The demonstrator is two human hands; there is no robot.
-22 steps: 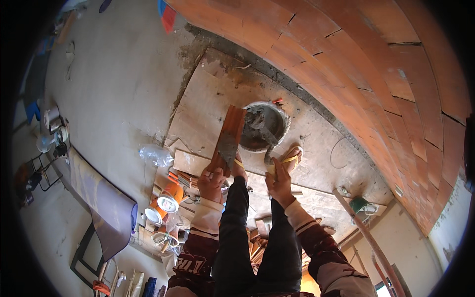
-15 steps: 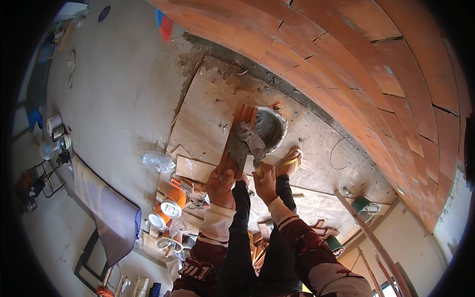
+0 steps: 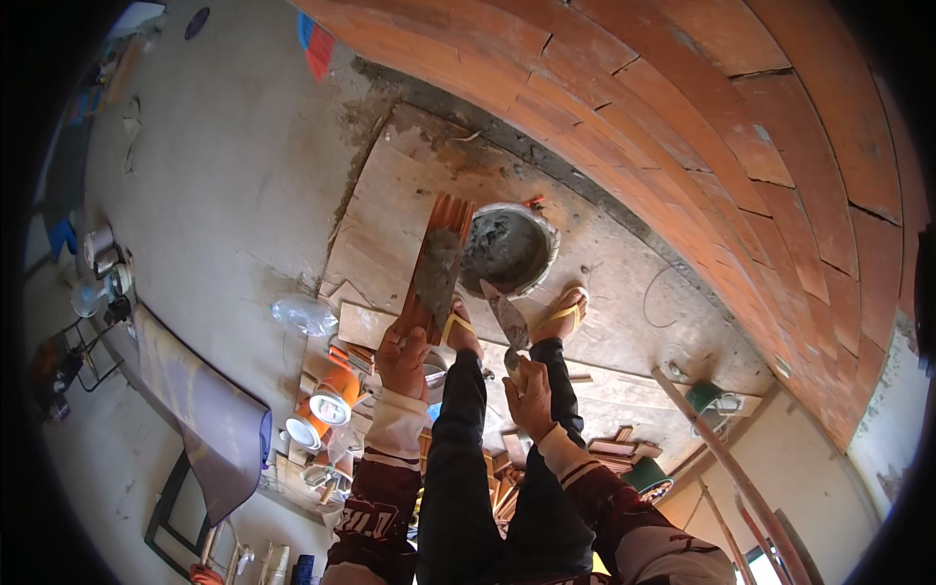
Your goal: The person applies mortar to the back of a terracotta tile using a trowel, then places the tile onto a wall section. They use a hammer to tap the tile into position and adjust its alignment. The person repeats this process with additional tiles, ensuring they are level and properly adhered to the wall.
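Note:
My left hand grips the near end of a long, ribbed orange clay tile. Grey mortar lies along the middle of its upper face. In my right hand is the handle of a pointed trowel, its blade aimed away from me and smeared with mortar. Just past the blade's tip, a round bucket of wet mortar stands on the floor, right beside the tile's far end. Fingers of both hands are closed around what they hold.
A tall wall of orange clay tiles curves along the right. Boards cover the floor under the bucket. Orange buckets and a clear plastic bag lie to the left; a pole slants at the lower right. My sandalled feet are near the bucket.
The tile has moved left, away from over the bucket. My right hand has drawn back to the right with the trowel, whose blade has left the tile and its heaped mortar.

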